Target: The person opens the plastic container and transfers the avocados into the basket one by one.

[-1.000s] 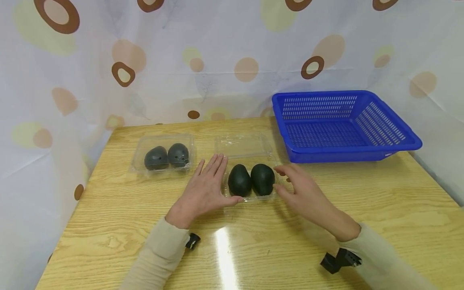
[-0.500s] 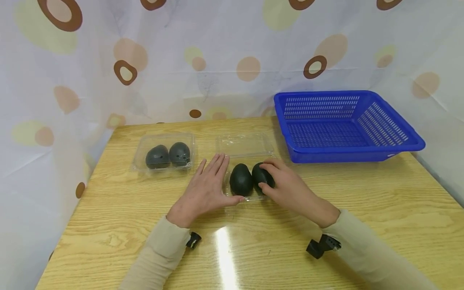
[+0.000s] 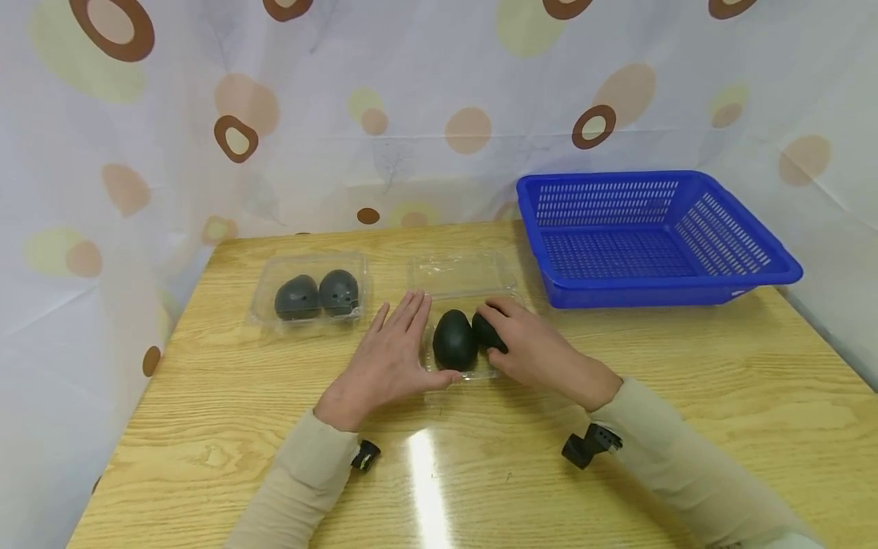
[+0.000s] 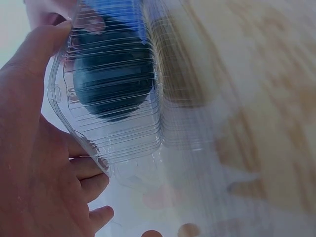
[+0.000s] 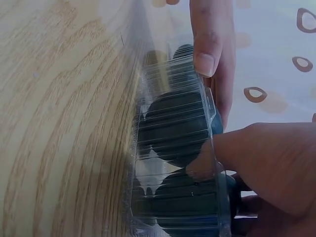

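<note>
Two dark green avocados lie side by side in an open clear plastic clamshell box (image 3: 473,375), its lid (image 3: 463,274) folded back behind. My left hand (image 3: 384,362) rests along the box's left edge with fairly straight fingers, its thumb on the front rim. My right hand (image 3: 538,351) holds the right avocado (image 3: 485,333), fingers over its far side and thumb at the near side, covering much of it. The left avocado (image 3: 455,341) sits between both hands, untouched. In the right wrist view, the right hand (image 5: 276,168) reaches over the rim into the box.
At the back left of the wooden table (image 3: 206,412) stands another clear clamshell box (image 3: 309,263), closed over two dark avocados (image 3: 298,297). A blue plastic basket (image 3: 638,296) stands at the back right. Behind the table hangs a patterned curtain (image 3: 411,84).
My right hand has moved left from beside the box onto the right avocado and now grips it. The left hand stays where it was.
</note>
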Demonstrator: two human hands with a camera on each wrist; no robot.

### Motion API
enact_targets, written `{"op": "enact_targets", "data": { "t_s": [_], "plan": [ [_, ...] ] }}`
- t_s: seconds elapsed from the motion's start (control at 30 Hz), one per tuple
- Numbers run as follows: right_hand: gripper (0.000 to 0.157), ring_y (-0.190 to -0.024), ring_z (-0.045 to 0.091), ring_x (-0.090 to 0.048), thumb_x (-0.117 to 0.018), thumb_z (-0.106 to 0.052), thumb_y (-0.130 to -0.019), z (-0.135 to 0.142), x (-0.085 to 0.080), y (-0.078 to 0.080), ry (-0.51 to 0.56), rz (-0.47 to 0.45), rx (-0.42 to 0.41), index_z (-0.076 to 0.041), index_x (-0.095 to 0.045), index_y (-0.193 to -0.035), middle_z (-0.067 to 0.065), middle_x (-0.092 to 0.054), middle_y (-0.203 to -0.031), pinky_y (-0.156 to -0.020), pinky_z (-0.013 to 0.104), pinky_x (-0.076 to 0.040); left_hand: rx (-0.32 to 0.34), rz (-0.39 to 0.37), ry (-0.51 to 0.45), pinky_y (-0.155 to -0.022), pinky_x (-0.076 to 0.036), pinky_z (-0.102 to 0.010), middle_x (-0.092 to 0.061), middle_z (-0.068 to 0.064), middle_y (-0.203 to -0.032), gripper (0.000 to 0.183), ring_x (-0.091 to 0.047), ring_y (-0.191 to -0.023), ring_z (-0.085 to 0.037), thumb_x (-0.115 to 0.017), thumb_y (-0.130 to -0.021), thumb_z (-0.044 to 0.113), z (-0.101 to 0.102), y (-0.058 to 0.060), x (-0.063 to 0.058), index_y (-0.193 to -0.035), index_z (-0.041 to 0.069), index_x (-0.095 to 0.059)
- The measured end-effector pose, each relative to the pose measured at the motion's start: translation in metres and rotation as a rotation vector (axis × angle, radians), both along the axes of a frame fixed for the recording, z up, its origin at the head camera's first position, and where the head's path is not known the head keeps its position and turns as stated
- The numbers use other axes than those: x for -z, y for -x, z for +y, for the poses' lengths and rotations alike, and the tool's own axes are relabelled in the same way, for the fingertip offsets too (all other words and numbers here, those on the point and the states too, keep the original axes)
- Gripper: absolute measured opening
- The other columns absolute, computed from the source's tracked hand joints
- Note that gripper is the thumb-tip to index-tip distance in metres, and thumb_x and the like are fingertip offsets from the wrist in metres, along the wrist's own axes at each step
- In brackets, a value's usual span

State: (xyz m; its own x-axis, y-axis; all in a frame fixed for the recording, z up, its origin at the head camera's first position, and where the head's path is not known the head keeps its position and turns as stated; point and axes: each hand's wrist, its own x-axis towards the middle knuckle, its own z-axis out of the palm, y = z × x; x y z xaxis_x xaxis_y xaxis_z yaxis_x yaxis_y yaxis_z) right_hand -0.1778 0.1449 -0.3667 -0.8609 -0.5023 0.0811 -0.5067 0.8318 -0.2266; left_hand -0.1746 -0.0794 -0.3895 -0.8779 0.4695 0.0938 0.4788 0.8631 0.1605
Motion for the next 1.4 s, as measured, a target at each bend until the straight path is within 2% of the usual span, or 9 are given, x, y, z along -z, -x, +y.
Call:
{"op": "enact_targets", "data": {
  "t_s": [0.13, 0.43, 0.57, 0.77, 1.13, 1.4],
  "plan": [
    [0.061, -0.12, 0.032, -0.045, -0.065, -0.017, -0.078, -0.001, 0.0, 0.002, -0.019, 0.018, -0.009, -0.002, -0.042, -0.133, 0.017, -0.041, -0.134, -0.094, 0.044, -0.042, 0.001, 0.002, -0.002, -0.112, -0.009, -0.046, -0.006, -0.003, -0.152, 0.113, -0.006, -0.14, -0.018, -0.031, -0.065, 0.086, 0.0, 0.001, 0.0, -0.145, 0.012, -0.006],
    [0.062, -0.118, 0.029, -0.046, -0.07, -0.016, -0.076, -0.004, 0.0, 0.01, -0.053, -0.02, -0.034, -0.005, -0.044, -0.131, 0.014, -0.046, -0.129, -0.094, 0.042, -0.043, 0.006, 0.0, -0.005, -0.112, -0.009, -0.047, -0.01, -0.006, -0.152, 0.114, -0.007, -0.14, -0.019, -0.03, -0.064, 0.087, 0.0, 0.002, -0.001, -0.145, 0.012, -0.004],
    [0.061, -0.112, 0.028, -0.051, -0.073, -0.015, -0.072, -0.006, -0.001, 0.013, -0.041, -0.004, -0.055, -0.004, -0.048, -0.126, 0.014, -0.05, -0.124, -0.092, 0.041, -0.044, 0.005, -0.006, -0.009, -0.112, -0.009, -0.047, -0.009, -0.006, -0.152, 0.114, -0.007, -0.14, -0.02, -0.032, -0.064, 0.087, -0.001, 0.001, -0.002, -0.145, 0.012, -0.005],
    [0.06, -0.108, 0.028, -0.053, -0.076, -0.017, -0.07, -0.008, -0.002, 0.015, -0.04, 0.007, -0.044, -0.004, -0.05, -0.123, 0.013, -0.052, -0.12, -0.091, 0.042, -0.044, 0.009, -0.006, -0.021, -0.111, -0.01, -0.048, -0.009, -0.006, -0.152, 0.113, -0.007, -0.14, -0.019, -0.031, -0.064, 0.086, -0.002, 0.001, -0.001, -0.145, 0.012, -0.006],
    [0.06, -0.107, 0.028, -0.053, -0.073, -0.017, -0.07, -0.003, 0.005, 0.013, 0.003, 0.033, -0.072, -0.002, -0.051, -0.123, 0.013, -0.053, -0.118, -0.089, 0.041, -0.046, -0.01, 0.003, -0.028, -0.112, -0.01, -0.046, -0.011, -0.005, -0.151, 0.114, -0.008, -0.14, -0.019, -0.033, -0.064, 0.086, 0.0, -0.002, 0.001, -0.145, 0.011, -0.01],
    [0.061, -0.105, 0.027, -0.054, -0.072, -0.015, -0.069, 0.002, -0.001, 0.011, 0.049, 0.08, -0.09, -0.001, -0.049, -0.124, 0.013, -0.052, -0.119, -0.086, 0.039, -0.048, -0.002, 0.012, -0.011, -0.112, -0.011, -0.046, -0.011, -0.006, -0.151, 0.113, -0.009, -0.14, -0.02, -0.031, -0.064, 0.086, 0.0, -0.002, 0.001, -0.145, 0.01, -0.01]
  ]
}}
